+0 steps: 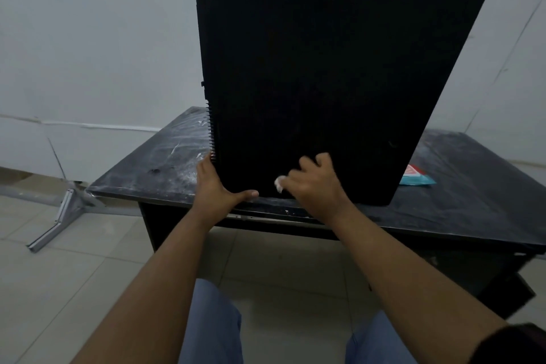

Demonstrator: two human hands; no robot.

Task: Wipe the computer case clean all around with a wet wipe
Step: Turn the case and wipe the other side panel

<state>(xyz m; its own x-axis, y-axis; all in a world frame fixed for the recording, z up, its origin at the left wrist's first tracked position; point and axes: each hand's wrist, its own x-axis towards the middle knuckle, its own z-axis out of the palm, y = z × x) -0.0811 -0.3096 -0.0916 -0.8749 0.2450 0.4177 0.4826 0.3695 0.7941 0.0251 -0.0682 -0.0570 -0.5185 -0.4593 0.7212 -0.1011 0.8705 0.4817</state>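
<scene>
The computer case [325, 83] stands on the dark, scuffed bench [153, 168], close to the bench's near edge, with its broad black side panel facing you. Your left hand [217, 186] grips the case at its lower left corner: the fingers curl round the ribbed left edge and out of sight behind it, while the thumb lies stretched along the bottom of the panel. Your right hand [313, 183] is pressed low against the same panel, its fingers curled round a bunched white wet wipe [279, 183] that peeks out on the thumb side and touches the panel. The two hands are near each other at the bottom of the case.

On the bench to the right, a teal and red wipe pack [416, 177] lies flat, partly hidden behind the case's lower right corner. A grey metal frame [59, 216] lies on the tiled floor [88, 275] to the left of the bench.
</scene>
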